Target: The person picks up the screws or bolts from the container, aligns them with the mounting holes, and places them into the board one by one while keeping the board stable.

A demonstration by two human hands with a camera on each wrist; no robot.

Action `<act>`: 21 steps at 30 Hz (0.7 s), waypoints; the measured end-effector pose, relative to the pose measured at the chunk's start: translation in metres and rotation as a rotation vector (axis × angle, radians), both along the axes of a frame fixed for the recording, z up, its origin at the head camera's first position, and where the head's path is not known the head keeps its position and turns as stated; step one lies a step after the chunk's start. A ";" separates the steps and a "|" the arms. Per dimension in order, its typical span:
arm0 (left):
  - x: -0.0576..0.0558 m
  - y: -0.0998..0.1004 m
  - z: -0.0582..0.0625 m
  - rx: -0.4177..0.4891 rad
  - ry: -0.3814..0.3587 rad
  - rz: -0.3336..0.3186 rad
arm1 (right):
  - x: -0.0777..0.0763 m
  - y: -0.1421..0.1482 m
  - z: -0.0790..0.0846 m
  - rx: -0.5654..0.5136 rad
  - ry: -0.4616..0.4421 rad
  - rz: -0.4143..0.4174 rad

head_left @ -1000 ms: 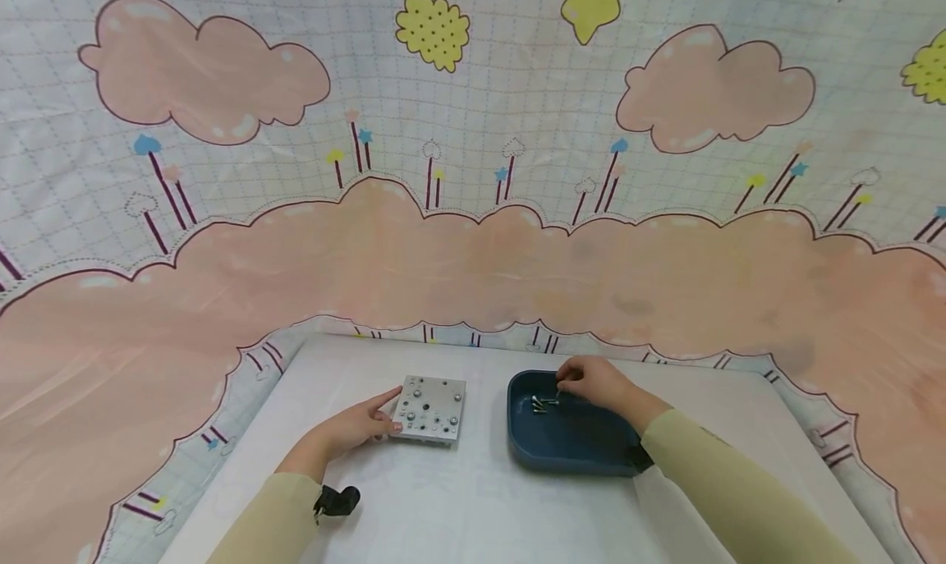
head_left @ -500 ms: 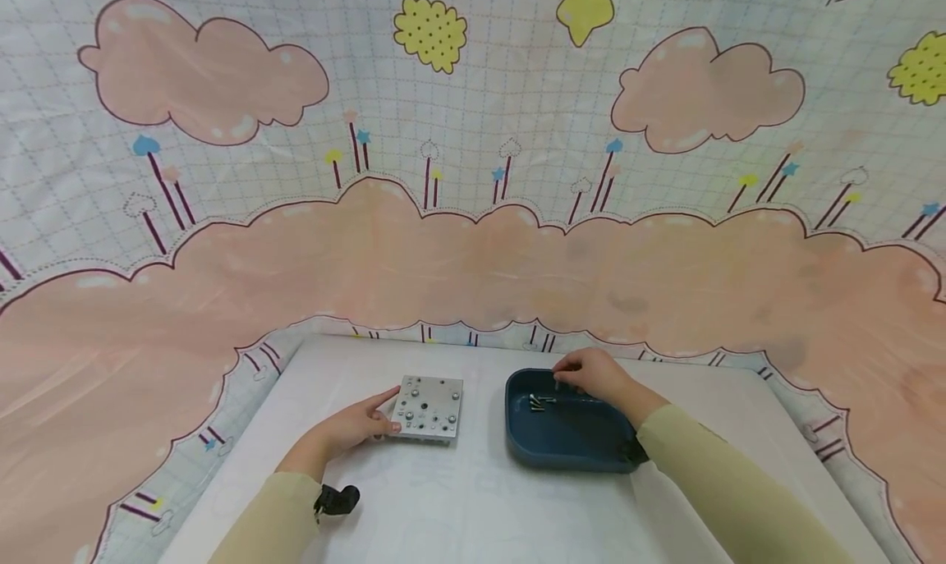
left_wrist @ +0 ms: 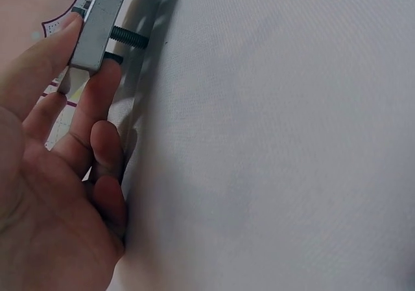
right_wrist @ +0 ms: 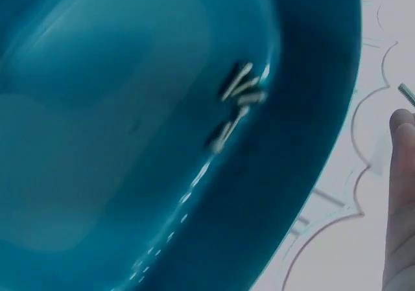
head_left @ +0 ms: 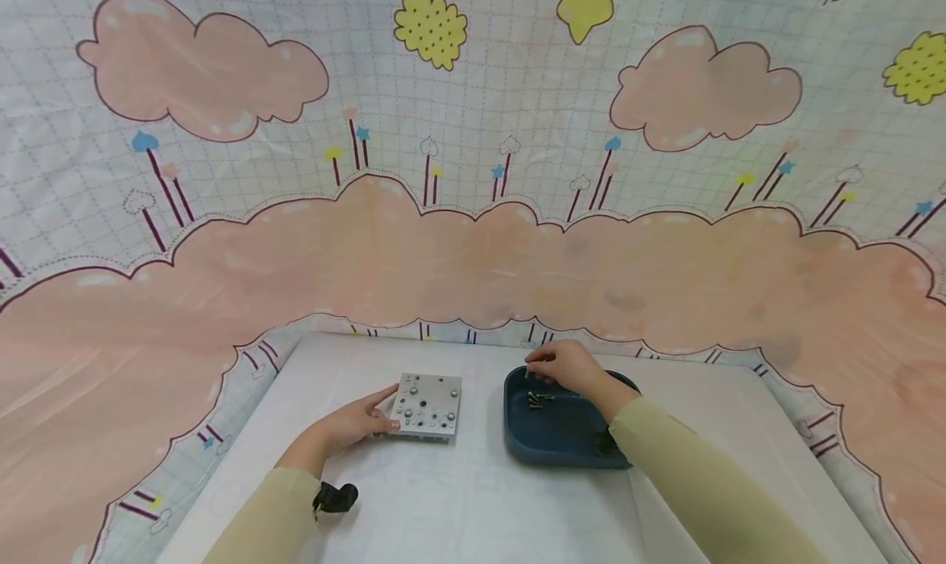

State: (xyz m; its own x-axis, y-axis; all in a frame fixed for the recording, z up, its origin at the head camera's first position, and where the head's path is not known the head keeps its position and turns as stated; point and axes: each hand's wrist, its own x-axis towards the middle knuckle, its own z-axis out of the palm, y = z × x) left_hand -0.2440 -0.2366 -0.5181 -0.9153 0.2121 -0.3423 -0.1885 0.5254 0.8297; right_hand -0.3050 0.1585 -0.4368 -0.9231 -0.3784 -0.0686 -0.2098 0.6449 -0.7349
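Note:
A square silver metal plate [head_left: 431, 408] with holes and several bolts set in it lies left of centre on the table. My left hand [head_left: 347, 426] pinches its left edge, thumb on top and a finger beneath. In the left wrist view, threaded bolt ends [left_wrist: 130, 37] stick out under the plate toward the white surface. My right hand [head_left: 569, 367] is raised over the far left rim of the dark blue tray [head_left: 569, 459], pinching a bolt. That bolt's threaded end [right_wrist: 406, 94] shows above the fingertips in the right wrist view. Several more bolts [right_wrist: 237, 103] lie in the tray.
The white-covered table [head_left: 473, 515] carries the plate and tray side by side with a gap between them. A patterned cloth [head_left: 473, 260] hangs behind the table's far edge. A black wrist camera [head_left: 336, 498] juts from the left sleeve.
My right hand has lifted and moved left with the bolt, from inside the tray to above its far rim. My left hand stays at the plate.

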 end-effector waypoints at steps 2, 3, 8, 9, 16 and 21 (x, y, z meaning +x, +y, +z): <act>0.000 0.000 0.000 -0.001 -0.001 0.003 | -0.001 -0.009 0.000 -0.004 0.004 0.007; -0.001 0.000 0.000 -0.003 -0.002 0.003 | -0.001 -0.014 0.001 0.000 0.012 0.011; -0.001 -0.001 0.001 -0.021 -0.009 0.013 | -0.004 -0.042 0.004 0.007 0.023 0.029; -0.001 -0.001 0.001 -0.024 -0.009 0.015 | -0.004 -0.048 0.005 0.007 0.020 0.032; 0.001 -0.003 0.003 0.007 -0.027 0.029 | -0.008 -0.085 0.006 0.015 0.030 0.078; 0.001 -0.002 0.002 -0.011 -0.032 0.019 | -0.010 -0.109 0.002 0.011 0.032 0.090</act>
